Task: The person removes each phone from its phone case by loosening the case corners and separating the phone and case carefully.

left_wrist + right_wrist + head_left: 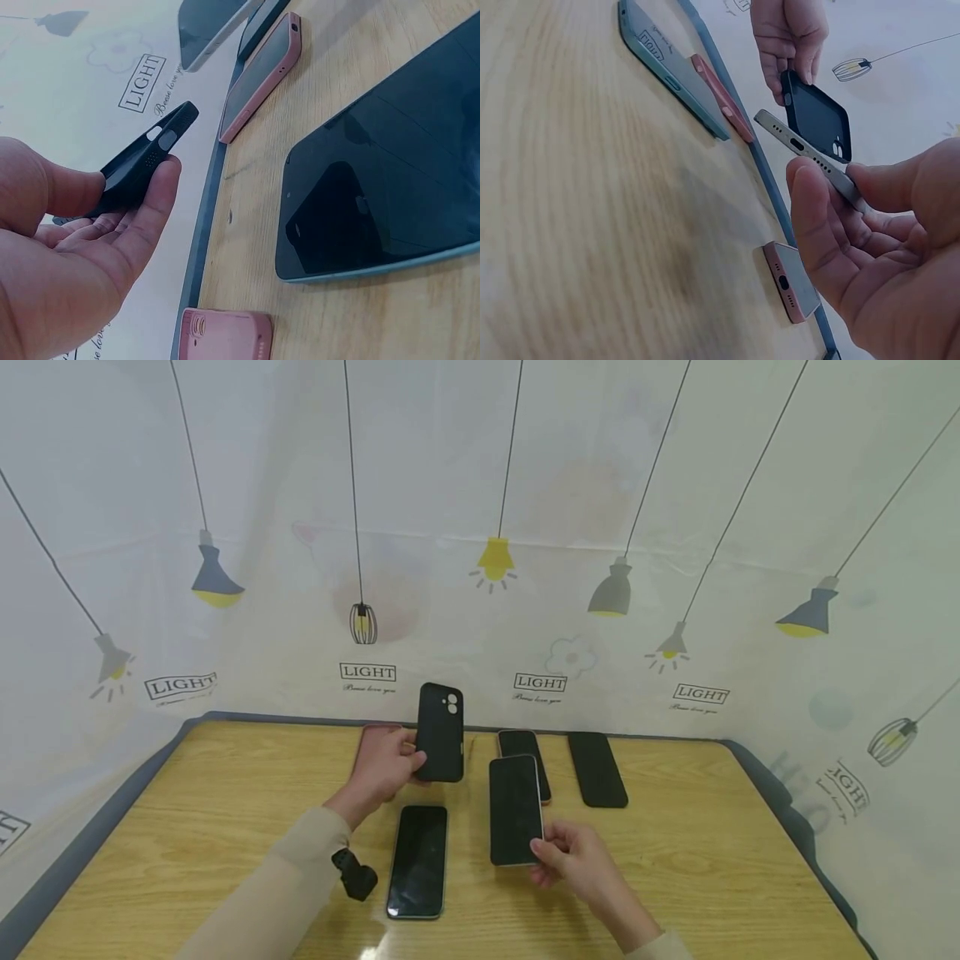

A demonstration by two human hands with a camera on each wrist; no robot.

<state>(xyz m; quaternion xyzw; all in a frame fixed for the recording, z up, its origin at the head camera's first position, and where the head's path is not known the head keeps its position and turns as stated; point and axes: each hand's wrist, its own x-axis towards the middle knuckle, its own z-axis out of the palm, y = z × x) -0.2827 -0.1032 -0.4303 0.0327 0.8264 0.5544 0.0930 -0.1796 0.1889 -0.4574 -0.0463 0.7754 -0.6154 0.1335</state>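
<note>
Black phone case (439,735) is above the far side of the bench (675,860), pinched by the left hand (382,766). The right hand (581,860) grips a silver-edged phone (514,812), to the right of this case and nearer to the person; both long axes look roughly upright, with a gap between. Below lie a teal-edged phone (417,864), a pink case (225,334), a pink-edged phone (519,742) and, rightmost, a black phone (597,770).

Black case (440,735): matt | held phone (514,810): metallic edge | table (697,852): smooth wood
</note>
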